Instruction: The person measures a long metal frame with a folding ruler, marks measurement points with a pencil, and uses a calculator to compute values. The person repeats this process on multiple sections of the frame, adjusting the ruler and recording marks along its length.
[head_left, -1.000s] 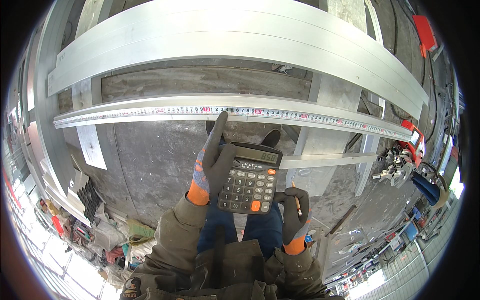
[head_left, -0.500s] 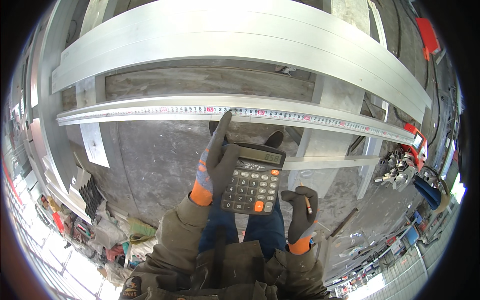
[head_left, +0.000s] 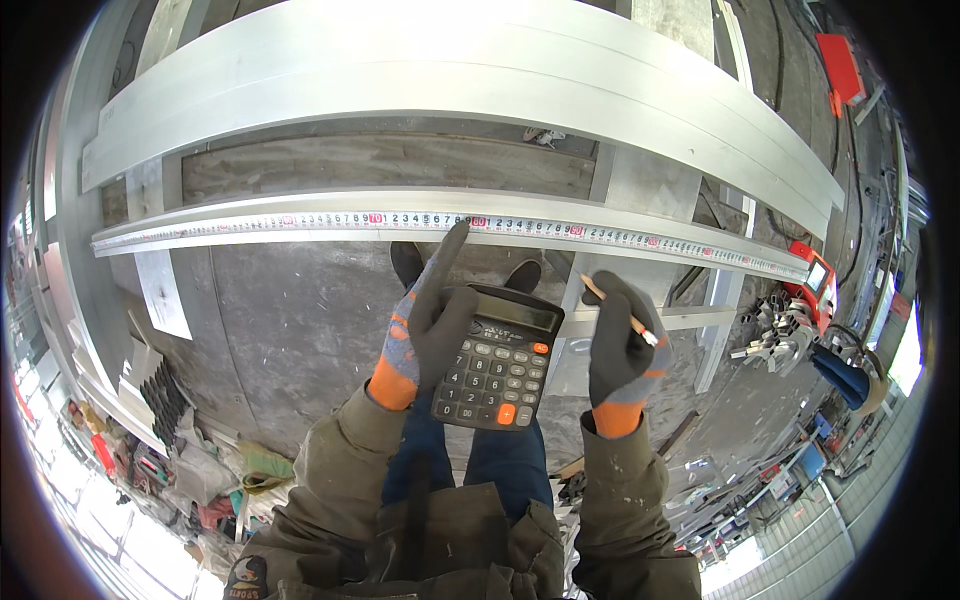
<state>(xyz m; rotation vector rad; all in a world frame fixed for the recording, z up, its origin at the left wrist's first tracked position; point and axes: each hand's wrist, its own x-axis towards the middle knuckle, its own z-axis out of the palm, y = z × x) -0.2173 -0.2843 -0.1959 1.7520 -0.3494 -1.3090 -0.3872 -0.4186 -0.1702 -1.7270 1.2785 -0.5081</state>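
A black calculator with an orange key is in my gloved left hand, its thumb over the calculator's upper left side. The index finger stretches forward to the near edge of a tape measure. That tape lies pulled out along a long silver metal bar, its red case at the right end. To the right of the calculator, my gloved right hand is closed round a pencil, whose tip points forward and left, short of the bar. Both gloves are dark with orange cuffs.
Wide silver metal profiles lie across the supports beyond the bar. A bunch of short metal offcuts sits at the right, below the tape case. Stacked angled profiles and bags are at the left. Farther right lies a red object.
My right hand with the pencil has moved forward, closer to the bar. My left fingertip now sits farther right along the tape. The calculator's display has gone from showing digits to looking blank.
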